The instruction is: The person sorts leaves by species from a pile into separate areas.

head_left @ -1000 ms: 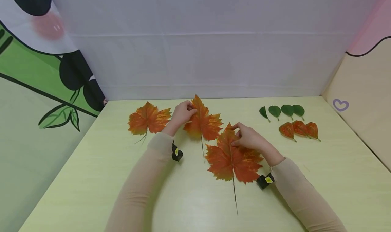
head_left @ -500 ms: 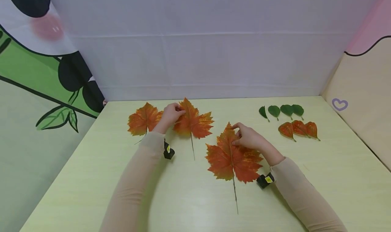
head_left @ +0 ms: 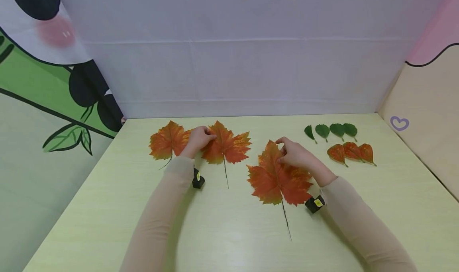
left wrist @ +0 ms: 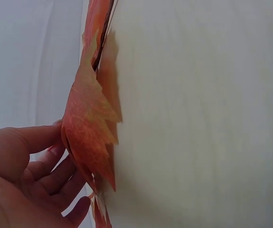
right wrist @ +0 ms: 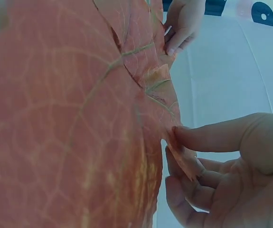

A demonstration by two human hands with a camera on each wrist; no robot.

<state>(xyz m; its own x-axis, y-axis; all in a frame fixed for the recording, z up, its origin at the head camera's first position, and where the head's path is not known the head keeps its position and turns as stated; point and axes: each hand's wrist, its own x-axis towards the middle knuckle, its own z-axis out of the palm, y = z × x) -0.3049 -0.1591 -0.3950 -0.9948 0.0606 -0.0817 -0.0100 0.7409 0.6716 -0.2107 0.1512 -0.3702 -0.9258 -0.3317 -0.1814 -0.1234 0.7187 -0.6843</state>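
Observation:
My left hand [head_left: 199, 139] pinches the upper left edge of an orange maple leaf [head_left: 229, 146] near the back of the table. In the left wrist view, thumb and fingers nip that leaf [left wrist: 89, 114] close to the tabletop. Nearer and to the right, my right hand [head_left: 297, 156] holds a second, larger-looking maple leaf [head_left: 274, 180] by its upper right part. Its thin dark stem points toward me. The right wrist view has this leaf [right wrist: 70, 123] filling the left side, with thumb and fingers pinching its edge. A third maple leaf [head_left: 165, 142] lies at left, partly behind my left hand.
Several small green leaves [head_left: 337, 129] form a row at the back right. In front of them lie three small orange-red leaves [head_left: 352, 150], side by side. A pale cloth wall [head_left: 247, 77] stands behind the light wooden table [head_left: 107, 208].
My left hand has moved left with the middle maple leaf, then slightly nearer, beside the third one. My right hand has shifted its leaf a little right and away from me, turning it slightly.

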